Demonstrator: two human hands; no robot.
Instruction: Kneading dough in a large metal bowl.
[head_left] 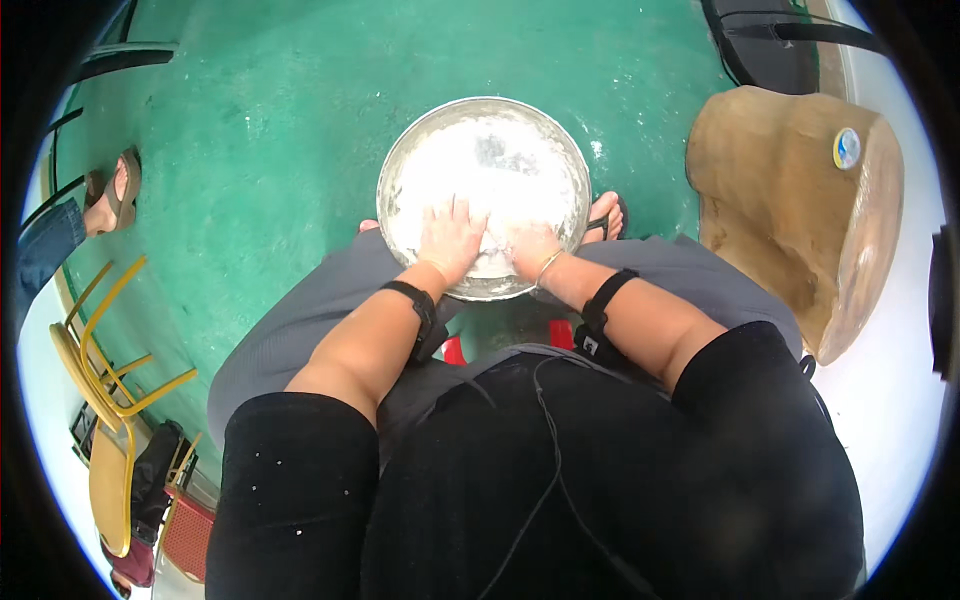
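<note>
Green floor (pixel 280 130), metal basin (pixel 490 287), white powder (pixel 430 165) inside

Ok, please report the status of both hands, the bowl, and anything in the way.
Left hand on white material, fingers spread. Right hand on it too, fingers unclear. Round metal bowl between the legs. No obstruction visible at the hands.

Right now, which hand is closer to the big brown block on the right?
Right. The right hand is in the metal bowl, left of the brown block and apart from it; the left hand is in the bowl too, farther left.
</note>
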